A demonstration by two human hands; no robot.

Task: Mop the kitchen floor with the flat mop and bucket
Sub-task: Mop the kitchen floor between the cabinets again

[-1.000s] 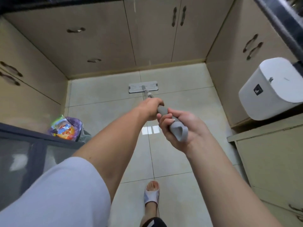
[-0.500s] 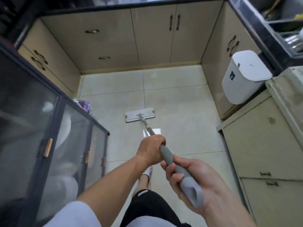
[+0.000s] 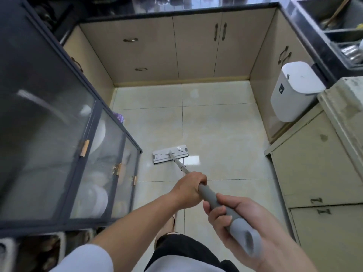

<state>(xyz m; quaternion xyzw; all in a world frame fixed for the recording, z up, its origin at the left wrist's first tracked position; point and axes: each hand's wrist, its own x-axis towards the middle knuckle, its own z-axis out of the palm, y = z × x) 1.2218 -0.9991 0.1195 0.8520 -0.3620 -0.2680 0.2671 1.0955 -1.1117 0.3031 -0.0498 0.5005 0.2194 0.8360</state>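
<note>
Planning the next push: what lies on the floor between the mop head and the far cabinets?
In the head view, only bare tile runs from the mop head to the far cabinets; nothing stands on that stretch.

I see a flat mop with a white head dotted with small dark holes and edged in black underneath; its pole is silver, and the handle grip runs dark grey into a paler grey end. The floor tiles are glossy cream with faint yellowish marbling and thin dark grout lines. The base cabinets are beige with bronze-brown handles, under a black countertop. The hanging bin is white with a small black label. The glass-fronted cabinet has a dark blue-grey frame and brass-coloured hinges. My sleeve is white, my shorts black.
</note>
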